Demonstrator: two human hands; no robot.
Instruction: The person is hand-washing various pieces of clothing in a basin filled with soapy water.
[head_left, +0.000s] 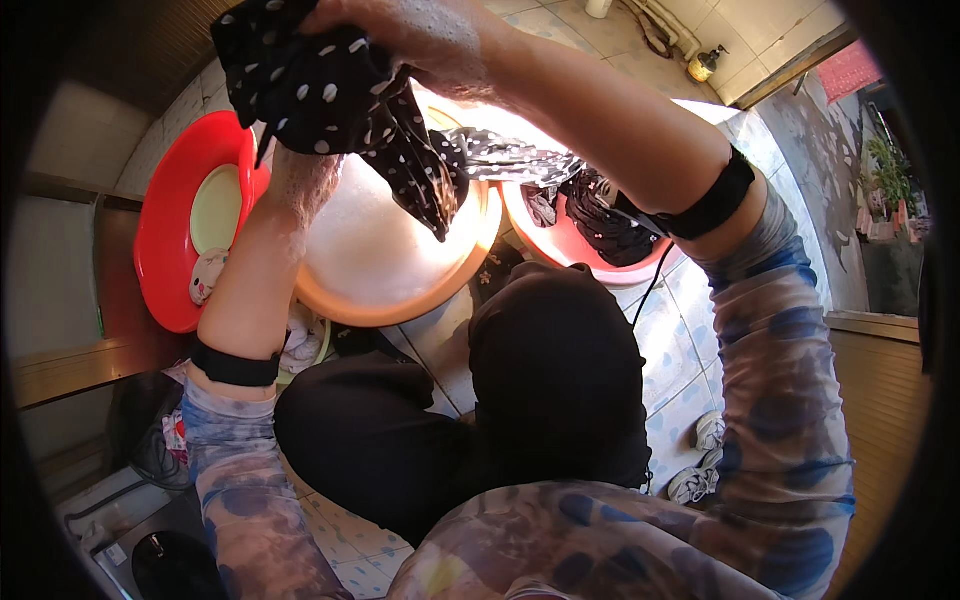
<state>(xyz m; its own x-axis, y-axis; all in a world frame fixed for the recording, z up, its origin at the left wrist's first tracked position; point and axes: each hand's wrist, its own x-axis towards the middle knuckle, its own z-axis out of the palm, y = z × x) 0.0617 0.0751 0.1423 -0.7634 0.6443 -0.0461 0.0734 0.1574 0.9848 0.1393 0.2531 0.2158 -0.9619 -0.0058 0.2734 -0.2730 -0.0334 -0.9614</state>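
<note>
A black cloth with white polka dots (322, 97) is lifted at the top of the view, above an orange basin of suds (375, 307). My right hand (390, 30), wet with foam, grips its upper part. The foamy wrist of my left hand (307, 161) goes up behind the cloth, which hides the fingers. One length of dotted fabric (510, 154) stretches right, towards a pink basin (637, 277) that holds dark garments (607, 225). Bright light washes out the suds and part of the fabric.
A red basin (161, 247) with a pale green basin (217, 206) in it stands at left. Light cloth lies in a green-rimmed container (326, 345) by my left forearm. White shoes (694, 480) rest on the tiled floor at right. A pump bottle (705, 66) stands by the far wall.
</note>
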